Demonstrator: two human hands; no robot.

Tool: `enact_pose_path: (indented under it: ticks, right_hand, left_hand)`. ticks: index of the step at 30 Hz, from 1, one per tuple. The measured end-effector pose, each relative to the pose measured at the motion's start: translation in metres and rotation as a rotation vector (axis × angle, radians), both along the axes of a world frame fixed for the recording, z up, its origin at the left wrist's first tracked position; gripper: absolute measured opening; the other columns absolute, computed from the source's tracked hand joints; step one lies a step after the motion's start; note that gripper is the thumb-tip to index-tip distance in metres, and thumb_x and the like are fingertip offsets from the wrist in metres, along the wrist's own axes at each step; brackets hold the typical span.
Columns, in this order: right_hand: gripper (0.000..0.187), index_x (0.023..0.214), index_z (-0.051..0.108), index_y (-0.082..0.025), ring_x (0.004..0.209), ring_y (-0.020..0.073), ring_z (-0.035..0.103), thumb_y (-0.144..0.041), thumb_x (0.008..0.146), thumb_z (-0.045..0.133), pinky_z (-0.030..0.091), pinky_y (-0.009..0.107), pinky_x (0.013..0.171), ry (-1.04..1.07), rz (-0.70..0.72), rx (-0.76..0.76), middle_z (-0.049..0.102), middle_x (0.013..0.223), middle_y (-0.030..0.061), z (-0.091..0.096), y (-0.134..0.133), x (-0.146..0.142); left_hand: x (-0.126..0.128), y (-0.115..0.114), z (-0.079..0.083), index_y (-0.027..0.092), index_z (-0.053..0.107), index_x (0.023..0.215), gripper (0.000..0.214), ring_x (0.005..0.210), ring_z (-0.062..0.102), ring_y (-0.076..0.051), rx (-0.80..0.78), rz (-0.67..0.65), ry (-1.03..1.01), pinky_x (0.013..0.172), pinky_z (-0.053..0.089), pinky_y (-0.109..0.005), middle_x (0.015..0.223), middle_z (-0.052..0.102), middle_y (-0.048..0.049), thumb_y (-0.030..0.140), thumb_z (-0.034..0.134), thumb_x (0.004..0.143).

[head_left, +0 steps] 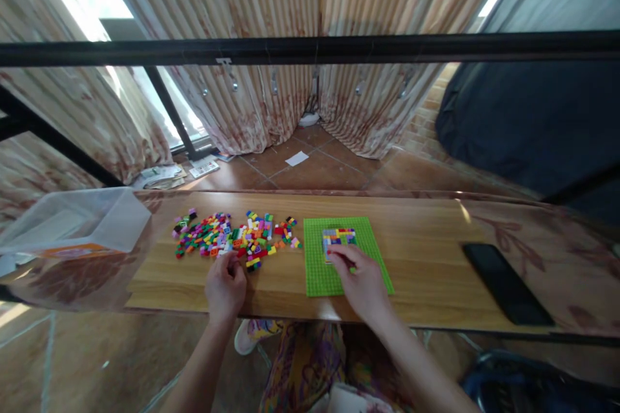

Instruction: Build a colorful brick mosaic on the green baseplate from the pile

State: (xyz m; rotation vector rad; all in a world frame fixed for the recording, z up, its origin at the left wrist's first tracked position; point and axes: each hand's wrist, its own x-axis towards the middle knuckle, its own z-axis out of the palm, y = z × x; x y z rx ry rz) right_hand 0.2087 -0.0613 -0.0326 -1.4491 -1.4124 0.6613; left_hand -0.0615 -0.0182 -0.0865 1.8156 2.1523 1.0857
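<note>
A green studded baseplate (317, 277) lies on the wooden board, with a low multicoloured block of toy bricks (339, 235) built near its upper middle. Over the front of that block is my right hand (361, 281), thumb and forefinger pinched on a small red brick (330, 251). My left hand (226, 284) rests at the near edge of a spread pile of loose toy bricks (208, 232). Its fingers are curled together, and whatever they hold, if anything, is too small to make out. The fingers of my right hand partly cover the built block.
A clear plastic bin (97, 219) stands left of the wooden board (421, 258). A black phone (506, 284) lies at the right. Beyond the table runs a black metal rail (290, 50) before striped curtains (271, 0). Papers (159, 175) lie on the floor.
</note>
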Motion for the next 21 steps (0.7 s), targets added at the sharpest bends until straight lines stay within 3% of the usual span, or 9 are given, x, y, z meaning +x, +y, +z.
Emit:
enact_pose_path:
  ticks: [3,7,11,21]
  right_hand:
    - [0.025,0.09,0.073,-0.022,0.083,0.0223,0.067,-0.04,0.082,0.059,0.052,0.034,0.076,0.076,-0.228,-0.069,0.074,0.091,0.0069,-0.012,0.005,0.043]
    - [0.028,0.088,0.073,-0.019,0.083,0.024,0.067,-0.042,0.079,0.059,0.051,0.036,0.077,0.06,-0.307,-0.124,0.075,0.088,0.0073,-0.03,0.02,0.072]
    - [0.029,0.088,0.073,-0.019,0.081,0.023,0.068,-0.042,0.08,0.056,0.051,0.035,0.076,0.029,-0.288,-0.147,0.075,0.087,0.0065,-0.037,0.033,0.069]
    - [0.03,0.088,0.074,-0.021,0.079,0.0209,0.068,-0.042,0.081,0.054,0.049,0.032,0.075,-0.135,-0.301,-0.203,0.076,0.087,0.0058,-0.031,0.039,0.059]
  left_hand:
    - [0.001,0.0,0.002,0.019,0.063,0.096,0.022,0.079,0.062,-0.021,-0.012,0.009,0.023,0.073,0.047,-0.032,0.088,0.067,-0.0066,0.024,0.046,0.082]
    - [0.001,0.0,0.004,0.019,0.063,0.095,0.021,0.079,0.062,-0.021,-0.008,-0.001,0.033,0.073,0.047,-0.031,0.086,0.067,-0.0062,0.025,0.047,0.082]
    - [0.001,0.001,0.004,0.019,0.063,0.096,0.021,0.08,0.062,-0.021,0.007,0.003,0.047,0.074,0.047,-0.031,0.087,0.067,-0.0063,0.024,0.048,0.082]
    - [0.001,0.001,0.004,0.018,0.063,0.095,0.021,0.082,0.063,-0.021,-0.016,0.009,0.061,0.075,0.048,-0.031,0.086,0.067,-0.0063,0.024,0.048,0.082]
